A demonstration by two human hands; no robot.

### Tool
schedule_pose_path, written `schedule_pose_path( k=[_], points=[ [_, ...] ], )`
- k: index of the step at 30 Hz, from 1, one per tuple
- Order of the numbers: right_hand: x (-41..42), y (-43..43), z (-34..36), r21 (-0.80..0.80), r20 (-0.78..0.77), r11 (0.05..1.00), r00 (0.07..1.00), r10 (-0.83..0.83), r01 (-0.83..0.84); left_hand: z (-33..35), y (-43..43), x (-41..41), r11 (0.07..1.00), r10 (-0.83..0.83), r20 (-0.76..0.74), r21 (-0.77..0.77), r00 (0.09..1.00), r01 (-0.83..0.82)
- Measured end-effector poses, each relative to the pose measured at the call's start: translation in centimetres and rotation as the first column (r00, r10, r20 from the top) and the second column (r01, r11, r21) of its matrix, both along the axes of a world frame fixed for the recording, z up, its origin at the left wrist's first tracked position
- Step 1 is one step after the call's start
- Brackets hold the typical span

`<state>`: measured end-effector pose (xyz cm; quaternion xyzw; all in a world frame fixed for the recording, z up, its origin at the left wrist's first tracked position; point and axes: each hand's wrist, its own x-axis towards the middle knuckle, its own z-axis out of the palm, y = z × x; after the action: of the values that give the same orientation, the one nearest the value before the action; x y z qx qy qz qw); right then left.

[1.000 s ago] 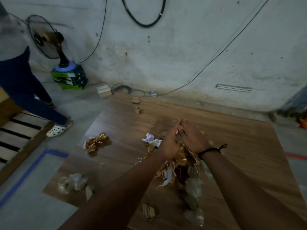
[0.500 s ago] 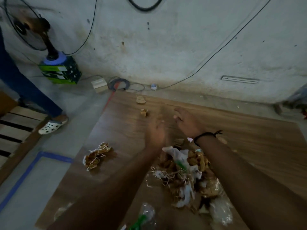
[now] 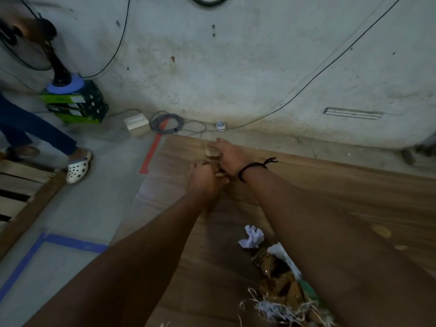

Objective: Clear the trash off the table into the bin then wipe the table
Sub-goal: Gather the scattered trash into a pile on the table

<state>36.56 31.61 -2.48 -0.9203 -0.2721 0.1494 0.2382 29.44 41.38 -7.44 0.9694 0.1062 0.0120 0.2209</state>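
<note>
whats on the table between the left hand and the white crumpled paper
Head view: only bare wood of the table lies between the left hand and the white crumpled paper.

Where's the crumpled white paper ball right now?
The crumpled white paper ball lies on the wooden table, lower centre of the head view, between the forearms at the far end of the trash pile.

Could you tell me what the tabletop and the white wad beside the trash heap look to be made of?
Table: probably wood or wood-look laminate, matte; brown grain streaks run along it. White wad: likely paper or tissue, matte; sharp crumpled folds. Both hedged, since the light is dim.
</note>
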Motion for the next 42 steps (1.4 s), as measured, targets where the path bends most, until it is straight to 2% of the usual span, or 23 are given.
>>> schedule_pose_path(
  k=[4,6,10,11,14,16,18,23,28,31,33,34,36,37,39,41,42],
  points=[
    [0.1,0.7,-1.9,-0.107,-0.013,0.992,0.998,0.061,-0.062,-1.7,0.3,-0.6,0.999,0.003,0.064,-0.054,0.998,0.001],
    [0.2,0.8,-2.0,-0.117,0.018,0.991,0.998,0.068,-0.065,-1.4,0.7,-1.2,0.985,0.023,0.114,-0.171,0.993,-0.003],
    [-0.2,0.3,-0.7,-0.105,0.115,0.994,0.993,-0.025,0.037,-0.3,0.9,-2.6,0.942,0.087,0.111,-0.334,0.99,-0.045],
    [-0.4,-0.2,-0.5,-0.085,0.13,0.994,0.99,-0.054,0.065,0.1,0.7,-3.0,0.925,0.105,0.09,-0.375,0.99,-0.064],
    [-1.0,-1.6,0.4,0.106,0.017,0.966,0.971,-0.237,0.234,1.4,0.2,-4.0,0.854,0.178,0.053,-0.504,0.983,-0.128],
    [-1.6,-3.1,1.0,0.202,-0.08,0.917,0.939,-0.336,0.345,2.4,-0.6,-4.7,0.814,0.215,0.054,-0.561,0.975,-0.148],
    [-2.5,-5.1,1.8,0.231,-0.164,0.881,0.909,-0.384,0.414,3.3,-1.7,-5.8,0.748,0.253,0.03,-0.64,0.967,-0.176],
    [-6.4,-12.0,5.2,0.376,-0.374,0.746,0.827,-0.42,0.549,6.1,-5.4,-8.9,0.645,0.231,-0.03,-0.744,0.973,-0.176],
    [-12.3,-20.6,9.4,0.484,-0.689,0.482,0.657,-0.304,0.73,12.2,-12.1,-11.7,0.403,0.132,-0.057,-0.909,0.99,-0.106],
    [-15.8,-26.0,11.7,0.488,-0.775,0.343,0.579,-0.252,0.803,15.5,-17.1,-13.6,0.365,-0.007,-0.064,-0.929,0.998,-0.057],
    [-17.9,-29.5,12.3,0.477,-0.79,0.299,0.553,-0.266,0.826,16.5,-20.3,-14.9,0.398,-0.085,-0.084,-0.916,0.993,-0.044],
    [-18.8,-31.1,12.3,0.465,-0.795,0.28,0.535,-0.285,0.84,16.5,-21.8,-15.5,0.452,-0.124,-0.09,-0.892,0.988,-0.025],
    [-20.2,-33.9,11.4,0.432,-0.808,0.243,0.492,-0.324,0.869,16.0,-24.3,-16.2,0.654,-0.189,-0.081,-0.754,0.979,0.064],
    [-21.0,-35.0,11.0,0.412,-0.814,0.239,0.473,-0.337,0.879,15.6,-25.5,-16.5,0.74,-0.227,-0.064,-0.659,0.972,0.13],
    [-22.3,-36.4,10.1,0.364,-0.821,0.267,0.443,-0.361,0.892,14.6,-27.6,-17.3,0.852,-0.294,-0.068,-0.471,0.953,0.229],
    [-23.5,-37.0,9.0,0.322,-0.828,0.328,0.432,-0.357,0.888,13.4,-28.9,-18.6,0.951,-0.292,-0.146,-0.155,0.945,0.269],
    [-24.1,-37.0,8.5,0.3,-0.825,0.367,0.433,-0.364,0.881,12.7,-29.2,-19.3,0.961,-0.266,-0.189,0.024,0.945,0.276]
  ],
)
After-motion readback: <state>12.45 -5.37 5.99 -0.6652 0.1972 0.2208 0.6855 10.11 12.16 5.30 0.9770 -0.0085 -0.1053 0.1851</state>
